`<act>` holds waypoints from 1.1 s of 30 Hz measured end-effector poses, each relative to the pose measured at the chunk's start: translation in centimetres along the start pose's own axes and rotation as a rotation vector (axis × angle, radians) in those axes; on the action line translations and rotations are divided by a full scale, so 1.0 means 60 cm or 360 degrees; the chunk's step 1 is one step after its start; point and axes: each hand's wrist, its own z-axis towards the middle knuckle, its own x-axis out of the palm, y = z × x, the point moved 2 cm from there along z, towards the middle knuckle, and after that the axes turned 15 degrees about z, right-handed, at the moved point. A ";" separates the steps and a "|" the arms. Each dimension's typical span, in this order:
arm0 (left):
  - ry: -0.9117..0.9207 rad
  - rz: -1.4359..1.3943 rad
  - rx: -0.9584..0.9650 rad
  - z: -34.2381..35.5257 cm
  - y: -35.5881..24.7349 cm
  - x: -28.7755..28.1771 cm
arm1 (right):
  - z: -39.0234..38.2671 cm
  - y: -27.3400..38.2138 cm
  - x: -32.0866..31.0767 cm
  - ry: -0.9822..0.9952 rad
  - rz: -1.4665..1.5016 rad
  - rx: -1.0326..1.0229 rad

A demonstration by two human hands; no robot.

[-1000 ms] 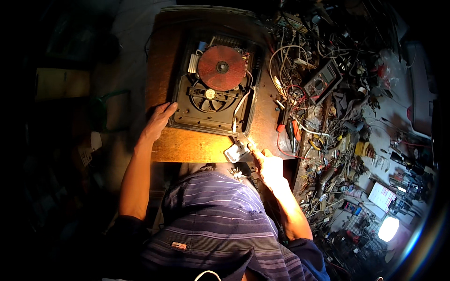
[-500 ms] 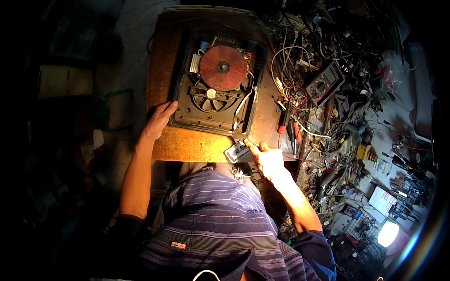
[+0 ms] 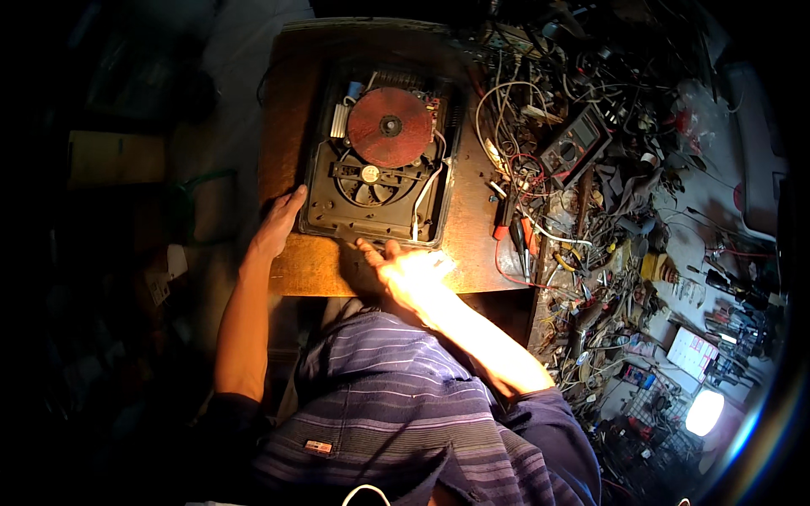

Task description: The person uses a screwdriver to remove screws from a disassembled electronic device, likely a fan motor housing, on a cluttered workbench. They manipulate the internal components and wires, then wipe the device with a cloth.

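Black casing [image 3: 388, 221] | left fingers [image 3: 295, 199] at its side, right fingers [image 3: 369, 251] near front; grips unclear | cables [image 3: 525, 173], multimeter [image 3: 574, 148] clutter right

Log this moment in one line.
left hand: at induction cooker, left edge; right hand: at its near edge; red coil: beyond fan; multimeter: at right

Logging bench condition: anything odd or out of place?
Yes: right of the table, the wire heap is tangled, not sorted, with the multimeter askew in it. The open unit shows no obvious damage.
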 end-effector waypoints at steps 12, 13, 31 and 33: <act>0.0124 -0.0067 0.0273 -0.031 -0.051 0.009 | -0.181 -0.030 0.041 -0.0897 0.1471 0.1004; 0.0132 -0.0048 0.0269 -0.022 -0.040 0.008 | -0.185 -0.032 0.045 -0.0924 0.1531 0.1094; -0.0155 0.0303 0.0470 -0.025 -0.045 0.041 | -0.162 0.020 0.069 -0.1247 0.1546 0.1194; -0.0213 0.0402 0.0435 -0.030 -0.048 0.043 | -0.156 0.026 0.068 -0.1216 0.1644 0.1327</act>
